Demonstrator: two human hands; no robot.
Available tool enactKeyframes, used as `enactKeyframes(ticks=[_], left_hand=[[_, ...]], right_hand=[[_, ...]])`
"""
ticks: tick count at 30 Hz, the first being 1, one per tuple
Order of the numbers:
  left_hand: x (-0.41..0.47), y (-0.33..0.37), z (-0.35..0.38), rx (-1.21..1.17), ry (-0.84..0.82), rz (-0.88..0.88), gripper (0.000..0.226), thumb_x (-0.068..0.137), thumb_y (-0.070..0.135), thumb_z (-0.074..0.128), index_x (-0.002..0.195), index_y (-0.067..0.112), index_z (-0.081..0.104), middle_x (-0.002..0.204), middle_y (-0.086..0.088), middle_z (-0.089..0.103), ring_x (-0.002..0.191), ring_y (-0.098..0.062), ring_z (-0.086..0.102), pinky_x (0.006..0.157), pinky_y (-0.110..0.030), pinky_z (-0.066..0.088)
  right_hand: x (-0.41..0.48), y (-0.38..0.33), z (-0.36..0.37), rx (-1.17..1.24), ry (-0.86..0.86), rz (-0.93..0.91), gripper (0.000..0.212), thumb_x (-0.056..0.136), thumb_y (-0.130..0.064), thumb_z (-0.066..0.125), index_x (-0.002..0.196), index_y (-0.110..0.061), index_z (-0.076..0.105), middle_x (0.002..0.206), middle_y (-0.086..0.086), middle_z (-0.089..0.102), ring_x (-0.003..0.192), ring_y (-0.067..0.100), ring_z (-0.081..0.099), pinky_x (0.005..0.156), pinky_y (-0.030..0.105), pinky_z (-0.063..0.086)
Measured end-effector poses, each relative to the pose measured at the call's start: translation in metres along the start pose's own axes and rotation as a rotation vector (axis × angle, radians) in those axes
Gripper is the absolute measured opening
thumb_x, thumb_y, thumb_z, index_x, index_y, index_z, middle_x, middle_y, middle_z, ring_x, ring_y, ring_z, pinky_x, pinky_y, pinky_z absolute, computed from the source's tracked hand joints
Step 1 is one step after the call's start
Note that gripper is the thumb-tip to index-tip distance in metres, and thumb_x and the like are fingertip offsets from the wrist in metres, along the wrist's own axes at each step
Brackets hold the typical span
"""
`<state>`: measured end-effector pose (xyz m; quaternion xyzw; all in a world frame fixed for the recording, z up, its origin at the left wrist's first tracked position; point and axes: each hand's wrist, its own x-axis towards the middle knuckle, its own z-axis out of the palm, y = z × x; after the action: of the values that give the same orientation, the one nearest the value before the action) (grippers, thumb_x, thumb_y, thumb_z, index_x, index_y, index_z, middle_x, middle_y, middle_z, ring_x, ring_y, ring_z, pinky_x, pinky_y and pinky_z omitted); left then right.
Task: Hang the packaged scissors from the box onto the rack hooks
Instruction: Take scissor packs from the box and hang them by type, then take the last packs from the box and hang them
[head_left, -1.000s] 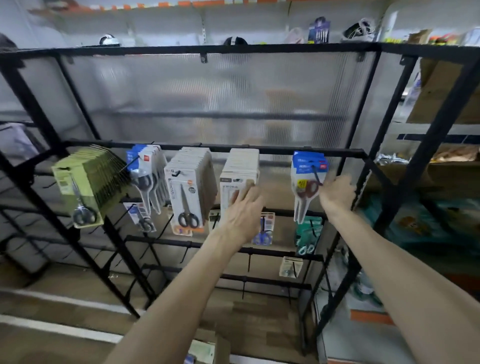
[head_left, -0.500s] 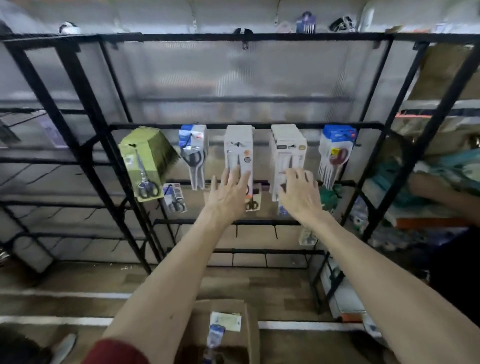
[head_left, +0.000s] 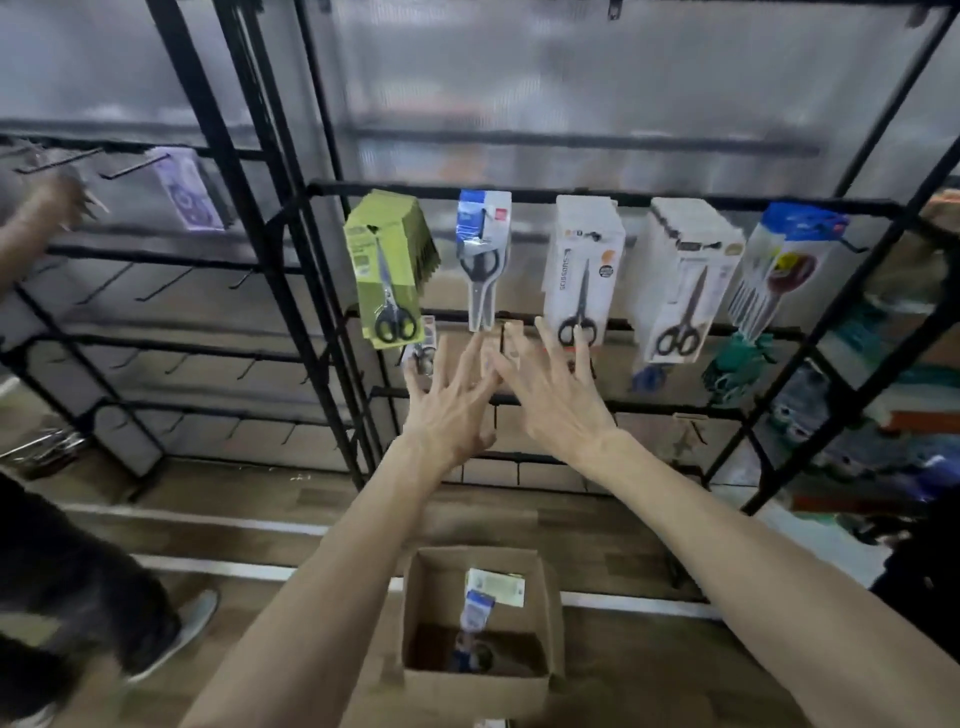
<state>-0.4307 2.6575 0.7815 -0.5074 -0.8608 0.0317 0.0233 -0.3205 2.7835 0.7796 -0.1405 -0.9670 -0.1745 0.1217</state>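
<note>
A black wire rack (head_left: 571, 193) carries rows of packaged scissors: a green stack (head_left: 387, 265), a blue-topped pack (head_left: 482, 254), two white stacks (head_left: 582, 270) (head_left: 685, 280) and a blue and red stack (head_left: 784, 270). My left hand (head_left: 449, 402) and my right hand (head_left: 553, 395) are both stretched out, fingers spread, just below these packs and holding nothing. The cardboard box (head_left: 550, 587) stands on the floor under my arms, with a blue-topped pack of scissors (head_left: 475, 613) and a white card (head_left: 496, 586) inside.
Another rack (head_left: 171, 249) with bare hooks stands to the left, where another person's hand (head_left: 57, 200) reaches in; that person's dark trousers and shoe (head_left: 182, 634) are at lower left. Shelves with mixed goods (head_left: 883, 389) fill the right. The floor is wood.
The view has dropped and swung left, bringing the box fully into sight. My hands have come down from the hanging packs and closer together, still holding nothing.
</note>
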Motion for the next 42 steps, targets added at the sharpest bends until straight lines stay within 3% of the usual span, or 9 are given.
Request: enactKeyframes(ticks=[3,7,16,20,26,29,32,36,42], left_hand=[[0.007,-0.03,0.014,0.134,-0.127,0.188,0.086,0.096,0.04,0.062,0.162,0.025,0.008,0.17,-0.007,-0.005,0.156,-0.034,-0.011,0.123,-0.063,0.004],[0.013,-0.061,0.026,0.256,-0.182,0.278,0.07,0.102,0.028,0.047,0.162,0.018,0.014,0.169,-0.014,0.011,0.157,-0.034,0.001,0.125,-0.052,-0.006],[0.027,-0.091,0.13,-0.108,-0.201,0.254,0.079,0.097,0.016,0.055,0.162,0.026,0.012,0.169,-0.008,-0.003,0.156,-0.031,-0.008,0.126,-0.055,0.009],[0.029,-0.075,0.251,-0.197,-0.297,0.236,0.081,0.1,0.023,0.055,0.162,0.032,0.004,0.17,-0.003,-0.011,0.157,-0.029,-0.011,0.126,-0.055,0.008],[0.033,-0.054,0.486,-0.161,-0.318,0.264,0.071,0.098,0.034,0.061,0.16,0.026,0.026,0.169,-0.011,0.015,0.154,-0.033,0.021,0.121,-0.05,0.023],[0.046,-0.045,0.615,-0.184,-0.518,0.279,0.068,0.102,0.046,0.045,0.161,0.031,0.015,0.17,-0.007,0.005,0.156,-0.033,0.01,0.124,-0.047,0.014],[0.062,-0.038,0.739,-0.199,-0.481,0.277,0.076,0.098,0.048,0.048,0.161,0.035,0.008,0.17,-0.006,-0.001,0.157,-0.033,0.001,0.125,-0.051,0.014],[0.082,-0.024,0.855,-0.161,-0.502,0.263,0.087,0.096,0.019,0.057,0.161,0.038,0.004,0.17,-0.003,-0.012,0.157,-0.031,-0.007,0.126,-0.049,0.011],[0.101,-0.015,0.969,-0.19,-0.509,0.243,0.09,0.096,0.027,0.065,0.161,0.038,0.004,0.169,0.0,-0.017,0.156,-0.031,-0.008,0.124,-0.052,0.011]], right_hand=[[0.016,-0.025,0.023,-0.02,0.037,-0.182,0.091,0.089,-0.025,0.056,0.159,-0.009,0.0,0.166,0.015,0.004,0.151,0.043,0.008,0.113,0.07,0.017],[0.046,-0.047,0.044,0.071,0.098,-0.349,0.093,0.08,-0.033,0.07,0.156,-0.013,0.019,0.164,0.012,0.022,0.15,0.038,0.02,0.12,0.056,0.02],[0.04,-0.094,0.124,0.348,-0.094,0.001,0.071,0.088,-0.029,0.058,0.15,-0.007,0.033,0.154,0.02,0.037,0.143,0.037,0.034,0.119,0.054,0.028],[-0.007,-0.118,0.229,0.366,-0.274,0.176,0.068,0.094,-0.041,0.043,0.149,-0.002,0.034,0.15,0.026,0.041,0.136,0.04,0.045,0.112,0.051,0.035],[-0.096,-0.167,0.442,0.523,-0.497,0.324,0.084,0.087,-0.038,0.067,0.154,-0.009,0.025,0.157,0.018,0.029,0.145,0.036,0.029,0.12,0.047,0.025],[-0.135,-0.19,0.559,0.506,-0.536,0.315,0.078,0.088,-0.047,0.056,0.151,-0.013,0.027,0.153,0.014,0.033,0.141,0.031,0.034,0.117,0.047,0.03],[-0.167,-0.209,0.671,0.549,-0.572,0.337,0.079,0.084,-0.053,0.04,0.152,-0.014,0.026,0.155,0.01,0.031,0.145,0.027,0.029,0.119,0.043,0.024],[-0.197,-0.232,0.792,0.527,-0.593,0.298,0.077,0.092,-0.044,0.055,0.155,-0.017,0.019,0.158,0.007,0.025,0.146,0.024,0.023,0.119,0.041,0.027],[-0.207,-0.258,0.908,0.493,-0.614,0.257,0.082,0.09,-0.042,0.062,0.155,-0.015,0.02,0.156,0.008,0.026,0.144,0.026,0.023,0.117,0.04,0.024]])
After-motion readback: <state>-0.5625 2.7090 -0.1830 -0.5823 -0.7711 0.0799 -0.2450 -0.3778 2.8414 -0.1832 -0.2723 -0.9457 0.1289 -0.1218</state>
